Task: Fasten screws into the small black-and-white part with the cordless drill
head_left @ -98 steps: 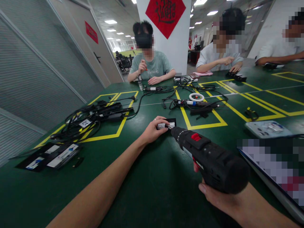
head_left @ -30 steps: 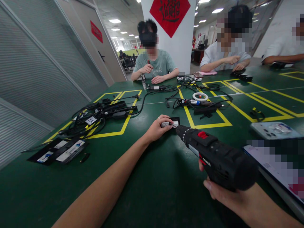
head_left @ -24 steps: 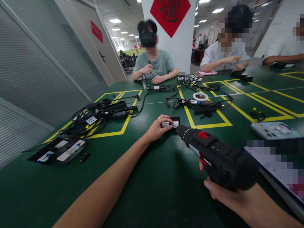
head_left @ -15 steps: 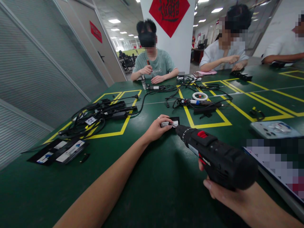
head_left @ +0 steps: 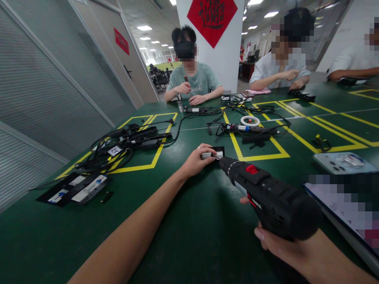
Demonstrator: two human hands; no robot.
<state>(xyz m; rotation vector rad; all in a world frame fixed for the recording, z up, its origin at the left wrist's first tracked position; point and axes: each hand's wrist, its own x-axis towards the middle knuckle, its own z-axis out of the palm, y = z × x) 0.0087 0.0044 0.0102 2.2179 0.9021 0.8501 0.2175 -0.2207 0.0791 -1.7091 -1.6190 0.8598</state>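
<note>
My right hand [head_left: 284, 244] is wrapped round the handle of a black cordless drill [head_left: 266, 193] with red switches. The index finger sticks out in front of the red trigger. The drill points forward and left, and its thin bit [head_left: 217, 157] reaches a small black piece with a silver-white face [head_left: 219, 154]. My left hand [head_left: 199, 159] grips that small piece against the green table, thumb on the near side and fingers over the top. Fingers and chuck cover part of the piece, so where exactly the bit touches cannot be made out.
Tangled black cables and tools [head_left: 133, 138] lie left, near black-and-white packets [head_left: 74, 187]. Further back are a white ring [head_left: 250, 121] and more cables. A phone [head_left: 345, 162] and a laptop-like slab [head_left: 334, 201] lie right. Several people sit across the table.
My right index finger has moved forward, away from the trigger. The drill and my left hand with the small piece stay almost where they were; the view shifts slightly.
</note>
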